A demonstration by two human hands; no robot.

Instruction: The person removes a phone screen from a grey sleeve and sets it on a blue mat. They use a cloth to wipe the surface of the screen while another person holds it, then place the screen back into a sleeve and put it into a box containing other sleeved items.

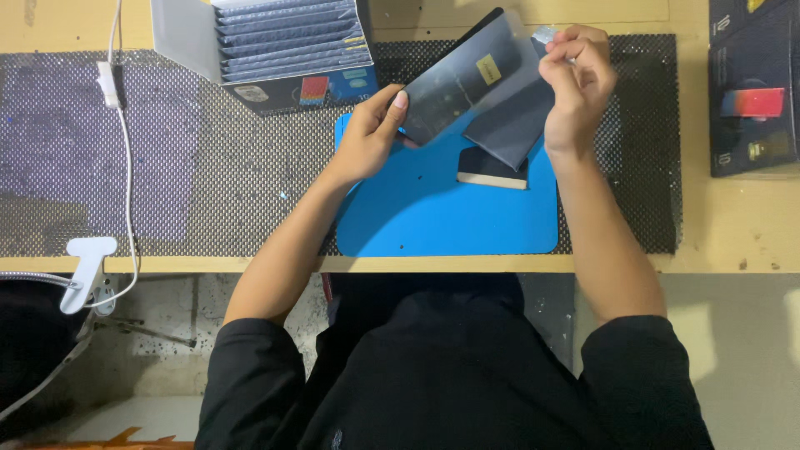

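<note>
My left hand [367, 137] grips the lower edge of the dark glossy sheet [467, 79], held tilted above the blue mat [433, 208] on the desk [733, 225]. My right hand [577, 83] pinches its corner tab [545, 35]; I'd peel slowly, keeping the sheet flat.

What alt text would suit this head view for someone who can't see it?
A person's left hand and right hand hold a dark glossy sheet above a blue mat on a desk. A box of sleeves stands behind; a small dark block lies on the mat.
</note>
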